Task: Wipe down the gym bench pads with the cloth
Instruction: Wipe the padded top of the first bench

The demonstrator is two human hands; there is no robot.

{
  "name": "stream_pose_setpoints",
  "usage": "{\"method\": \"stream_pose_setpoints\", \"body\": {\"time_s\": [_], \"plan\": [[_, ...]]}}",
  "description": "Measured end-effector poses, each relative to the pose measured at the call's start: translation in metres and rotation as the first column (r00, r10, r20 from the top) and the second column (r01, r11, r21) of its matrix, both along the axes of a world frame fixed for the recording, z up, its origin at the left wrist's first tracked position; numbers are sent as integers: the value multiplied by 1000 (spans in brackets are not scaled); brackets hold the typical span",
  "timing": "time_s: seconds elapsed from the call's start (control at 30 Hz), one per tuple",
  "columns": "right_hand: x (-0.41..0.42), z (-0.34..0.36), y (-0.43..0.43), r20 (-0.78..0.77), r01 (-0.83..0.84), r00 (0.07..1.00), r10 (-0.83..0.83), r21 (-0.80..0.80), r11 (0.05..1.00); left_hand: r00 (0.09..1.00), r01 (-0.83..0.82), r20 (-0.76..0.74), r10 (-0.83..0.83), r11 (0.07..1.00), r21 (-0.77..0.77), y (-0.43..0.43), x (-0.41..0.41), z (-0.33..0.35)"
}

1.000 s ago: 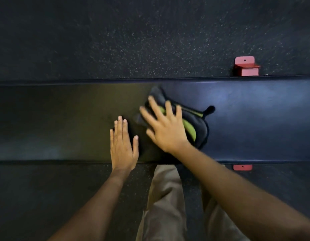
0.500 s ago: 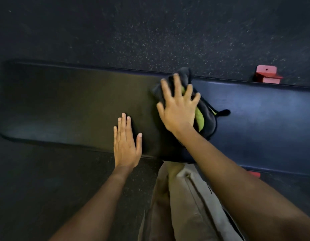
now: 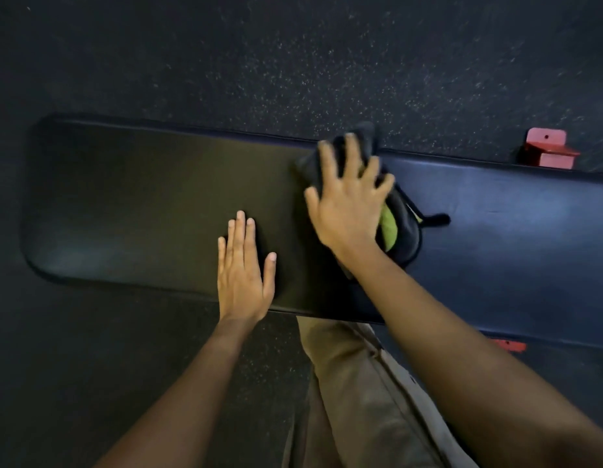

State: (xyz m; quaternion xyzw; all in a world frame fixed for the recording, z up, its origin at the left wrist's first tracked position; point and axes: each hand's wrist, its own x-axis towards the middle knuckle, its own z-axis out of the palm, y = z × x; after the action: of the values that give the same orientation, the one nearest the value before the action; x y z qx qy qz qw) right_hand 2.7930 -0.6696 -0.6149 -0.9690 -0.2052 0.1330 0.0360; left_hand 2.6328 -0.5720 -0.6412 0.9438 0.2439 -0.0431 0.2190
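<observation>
A long black bench pad [image 3: 141, 211] runs across the view, its rounded left end visible. A dark cloth with a green patch [image 3: 399, 231] lies bunched on the pad near its far edge. My right hand [image 3: 349, 201] presses flat on the cloth with fingers spread, and part of the cloth sticks out beyond my fingertips over the pad's far edge. My left hand [image 3: 242, 268] rests flat on the bare pad near its front edge, fingers straight and together, to the left of the cloth.
Dark speckled rubber floor [image 3: 293, 62] surrounds the bench. A red metal bracket [image 3: 546, 152] of the frame shows behind the pad at right, and another red piece [image 3: 507, 345] under its front edge. My trouser leg [image 3: 354, 383] stands against the bench.
My right hand has slid the cloth away from me toward the pad's far edge. The left hand stays planted. My view has shifted so the pad's left end shows.
</observation>
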Motion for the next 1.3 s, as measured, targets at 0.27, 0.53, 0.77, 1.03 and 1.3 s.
{"method": "stream_pose_setpoints", "body": {"time_s": [0.27,0.53,0.77,1.03,1.3], "plan": [[-83,-4,-89,52,-502,865,500,44,864,997,75,-9,-75,996,43,33,-2,-1],[-9,-2,37,14,-92,996,92,29,995,996,88,-27,-86,995,55,33,-2,-3],[-102,-2,-82,41,-407,914,405,67,911,968,243,-70,-240,970,28,55,-24,7],[-21,5,78,-59,109,992,-109,4,994,996,94,-9,-94,994,54,104,-17,1],[-121,-1,26,52,-345,938,342,77,936,996,85,-22,-84,996,21,178,-49,5]]}}
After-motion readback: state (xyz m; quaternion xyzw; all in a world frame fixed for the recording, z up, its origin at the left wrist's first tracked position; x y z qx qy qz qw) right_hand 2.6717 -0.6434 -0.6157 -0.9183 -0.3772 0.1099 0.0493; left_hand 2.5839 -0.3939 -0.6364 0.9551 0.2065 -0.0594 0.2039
